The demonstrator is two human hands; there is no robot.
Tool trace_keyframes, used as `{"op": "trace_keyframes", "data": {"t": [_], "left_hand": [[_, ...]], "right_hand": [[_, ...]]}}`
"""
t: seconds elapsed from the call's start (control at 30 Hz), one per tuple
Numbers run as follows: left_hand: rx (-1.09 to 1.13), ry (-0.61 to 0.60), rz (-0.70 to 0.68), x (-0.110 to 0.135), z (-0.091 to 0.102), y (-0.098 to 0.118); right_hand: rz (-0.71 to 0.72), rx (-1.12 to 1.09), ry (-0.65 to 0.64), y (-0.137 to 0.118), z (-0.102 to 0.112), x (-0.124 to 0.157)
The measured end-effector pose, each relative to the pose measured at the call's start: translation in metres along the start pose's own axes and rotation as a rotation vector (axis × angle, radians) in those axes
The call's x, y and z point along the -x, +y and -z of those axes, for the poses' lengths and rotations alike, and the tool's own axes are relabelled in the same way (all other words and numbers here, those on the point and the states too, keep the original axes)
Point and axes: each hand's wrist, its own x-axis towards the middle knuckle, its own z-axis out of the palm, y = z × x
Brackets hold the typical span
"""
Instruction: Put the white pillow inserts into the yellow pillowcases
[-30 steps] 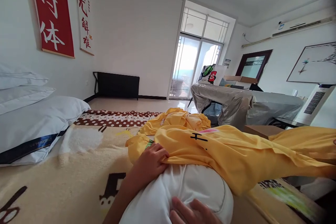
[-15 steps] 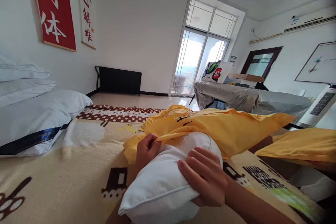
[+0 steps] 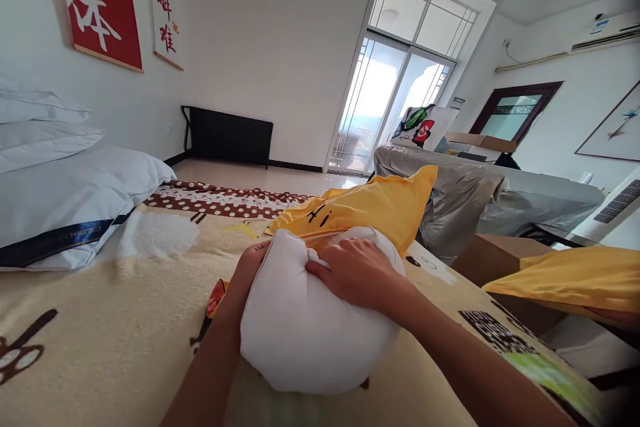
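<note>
Roughly: your right hand (image 3: pixel 357 273) clutches the pillow (image 3: pixel 310 333); only its far end looks inside the yellow cover (image 3: pixel 380 207). Left hand (image 3: pixel 251 260) grip hidden, can't tell. Most of it bare.

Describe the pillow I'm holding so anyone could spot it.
On the bed, skip the stacked pillows at the left. It is the white pillow in the middle, held between the left hand and right hand. Only it has a yellow pillowcase at its far end.

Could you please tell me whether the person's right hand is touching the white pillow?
Touching. The head view shows the right hand pressed onto the top of the white pillow, its fingers sinking into a fold of the fabric.
</note>
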Motion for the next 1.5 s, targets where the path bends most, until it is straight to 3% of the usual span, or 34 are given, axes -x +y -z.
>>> {"op": "trace_keyframes", "data": {"t": [0.1, 0.2, 0.37, 0.47, 0.6, 0.67, 0.73, 0.83, 0.9, 0.97, 1.07, 1.23, 1.37, 1.5], "left_hand": [[0.189, -0.117, 0.191, 0.001, 0.000, 0.007], [0.128, -0.153, 0.140, 0.010, -0.003, 0.012], [-0.290, 0.024, -0.150, 0.033, -0.020, 0.018], [-0.600, 0.028, -0.271, 0.048, -0.030, 0.024], [-1.053, 0.062, -0.283, 0.059, -0.039, 0.025], [-1.159, 0.092, -0.261, 0.059, -0.040, 0.023], [-1.160, 0.107, -0.237, 0.055, -0.039, 0.021], [-1.117, 0.136, -0.195, 0.047, -0.033, 0.020], [-1.101, 0.139, -0.187, 0.043, -0.029, 0.020], [-1.081, 0.124, -0.190, 0.039, -0.025, 0.020], [-1.061, 0.104, -0.187, 0.035, -0.021, 0.018], [-1.107, 0.131, -0.214, 0.035, -0.021, 0.015], [-1.156, 0.197, -0.229, 0.039, -0.026, 0.012], [-1.136, 0.305, -0.362, 0.043, -0.030, 0.010]], "right_hand": [[-0.007, 0.061, -0.057, -0.006, -0.004, 0.001], [0.009, 0.090, -0.079, -0.011, -0.008, 0.002], [-0.011, 0.064, -0.113, -0.014, -0.016, 0.003], [-0.029, 0.032, -0.019, -0.010, -0.021, 0.002], [0.053, 0.045, 0.090, -0.003, -0.026, 0.001], [0.049, 0.072, 0.115, -0.001, -0.024, 0.005], [0.038, 0.077, 0.248, 0.003, -0.020, 0.013], [0.053, 0.129, 0.600, 0.015, -0.012, 0.034], [-0.018, 0.209, 0.750, 0.025, -0.008, 0.050], [-0.111, 0.244, 0.690, 0.033, -0.005, 0.060], [-0.100, 0.188, 0.423, 0.034, -0.004, 0.059], [-0.030, 0.129, 0.186, 0.024, 0.001, 0.029], [0.110, 0.086, -0.001, 0.020, 0.006, 0.005], [0.056, 0.140, -0.127, 0.009, -0.005, -0.013]]}}
